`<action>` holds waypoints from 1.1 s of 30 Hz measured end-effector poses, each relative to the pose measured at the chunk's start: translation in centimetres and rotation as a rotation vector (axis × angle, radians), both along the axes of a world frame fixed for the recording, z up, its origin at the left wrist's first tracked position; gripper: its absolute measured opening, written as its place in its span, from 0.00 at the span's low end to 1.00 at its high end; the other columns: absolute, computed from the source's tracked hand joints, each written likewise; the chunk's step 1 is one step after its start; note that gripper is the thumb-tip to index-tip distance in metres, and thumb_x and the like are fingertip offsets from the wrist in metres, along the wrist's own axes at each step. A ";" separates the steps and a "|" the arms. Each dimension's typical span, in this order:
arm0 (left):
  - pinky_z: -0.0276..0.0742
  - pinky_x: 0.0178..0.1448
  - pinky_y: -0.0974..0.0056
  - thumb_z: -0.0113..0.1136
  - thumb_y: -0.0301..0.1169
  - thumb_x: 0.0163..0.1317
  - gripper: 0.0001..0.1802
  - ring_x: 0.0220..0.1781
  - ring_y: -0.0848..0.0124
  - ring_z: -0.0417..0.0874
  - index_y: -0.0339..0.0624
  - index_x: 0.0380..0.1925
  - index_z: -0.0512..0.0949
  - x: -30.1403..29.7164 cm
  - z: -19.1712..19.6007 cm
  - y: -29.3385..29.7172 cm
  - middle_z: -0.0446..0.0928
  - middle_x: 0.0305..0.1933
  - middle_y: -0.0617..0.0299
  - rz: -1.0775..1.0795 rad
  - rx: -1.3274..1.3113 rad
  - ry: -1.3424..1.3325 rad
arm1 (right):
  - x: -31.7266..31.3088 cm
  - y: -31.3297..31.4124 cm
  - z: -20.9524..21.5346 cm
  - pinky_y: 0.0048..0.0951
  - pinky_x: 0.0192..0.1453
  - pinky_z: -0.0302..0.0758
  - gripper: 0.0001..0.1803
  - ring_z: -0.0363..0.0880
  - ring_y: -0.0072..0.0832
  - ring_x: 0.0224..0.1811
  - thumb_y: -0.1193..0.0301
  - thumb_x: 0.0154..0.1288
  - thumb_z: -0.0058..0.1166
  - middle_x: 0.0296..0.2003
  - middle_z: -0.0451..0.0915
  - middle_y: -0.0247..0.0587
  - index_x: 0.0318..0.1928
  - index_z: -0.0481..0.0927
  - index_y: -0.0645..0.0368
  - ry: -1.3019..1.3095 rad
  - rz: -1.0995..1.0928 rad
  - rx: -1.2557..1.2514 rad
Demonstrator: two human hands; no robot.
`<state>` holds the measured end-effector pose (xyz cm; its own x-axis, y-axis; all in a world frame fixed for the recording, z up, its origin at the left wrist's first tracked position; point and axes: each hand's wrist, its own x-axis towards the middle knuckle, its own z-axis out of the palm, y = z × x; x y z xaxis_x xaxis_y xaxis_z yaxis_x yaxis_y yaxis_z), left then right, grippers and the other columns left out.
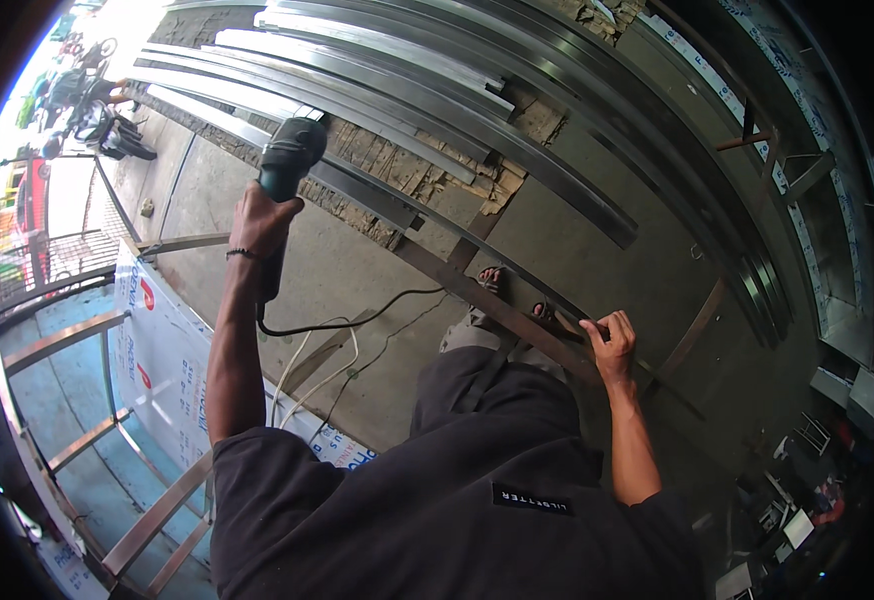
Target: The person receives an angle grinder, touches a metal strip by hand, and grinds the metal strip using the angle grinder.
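My left hand is wrapped round the body of a dark angle grinder. The grinder's head rests at or just over the near edge of several long metal bars, and its disc is hidden from sight. A black power cord loops from the tool's lower end across the floor. On the right, my right hand is closed on the end of a long, thin metal bar. That bar runs slantwise up and left toward the grinder.
Shiny metal tubes lie over a worn wooden board and a brown steel support beam. Film-covered sheet and a metal frame stand at left. Motorcycles are at the far left; clutter lies at lower right.
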<state>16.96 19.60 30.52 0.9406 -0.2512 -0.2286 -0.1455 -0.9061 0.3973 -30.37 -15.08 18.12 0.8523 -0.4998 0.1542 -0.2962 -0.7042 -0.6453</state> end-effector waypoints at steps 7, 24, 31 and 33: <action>0.82 0.51 0.50 0.71 0.41 0.49 0.32 0.44 0.48 0.87 0.24 0.46 0.76 -3.7 0.1 -2.0 0.82 0.40 0.37 -0.057 0.070 0.091 | 0.1 0.1 0.2 0.46 0.34 0.68 0.18 0.71 0.44 0.28 0.73 0.60 0.74 0.24 0.72 0.42 0.28 0.72 0.60 -0.002 0.002 0.006; 0.83 0.48 0.50 0.72 0.39 0.51 0.31 0.41 0.47 0.88 0.23 0.46 0.75 -4.3 -0.1 -1.4 0.83 0.39 0.35 -0.068 0.113 0.100 | 0.1 -0.1 0.3 0.46 0.34 0.67 0.19 0.71 0.43 0.28 0.73 0.60 0.74 0.24 0.72 0.43 0.27 0.72 0.62 0.024 -0.009 0.036; 0.80 0.51 0.48 0.70 0.39 0.52 0.30 0.44 0.45 0.87 0.27 0.48 0.74 -8.4 3.3 -4.9 0.83 0.39 0.37 -0.091 0.031 0.188 | 0.1 -0.2 0.2 0.47 0.34 0.68 0.19 0.71 0.44 0.28 0.73 0.60 0.74 0.24 0.72 0.43 0.27 0.72 0.61 0.013 0.014 0.010; 0.80 0.51 0.47 0.70 0.39 0.52 0.29 0.44 0.44 0.87 0.28 0.47 0.74 -9.0 3.2 -5.3 0.83 0.39 0.37 -0.112 0.050 0.194 | 0.2 -0.2 0.2 0.47 0.34 0.68 0.19 0.71 0.44 0.28 0.73 0.60 0.74 0.24 0.72 0.43 0.27 0.72 0.61 0.017 0.010 0.011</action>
<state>8.00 14.34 33.73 0.8447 -0.3354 -0.4172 -0.1712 -0.9077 0.3830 -30.21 -15.31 18.36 0.8598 -0.4927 0.1340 -0.3000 -0.6999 -0.6482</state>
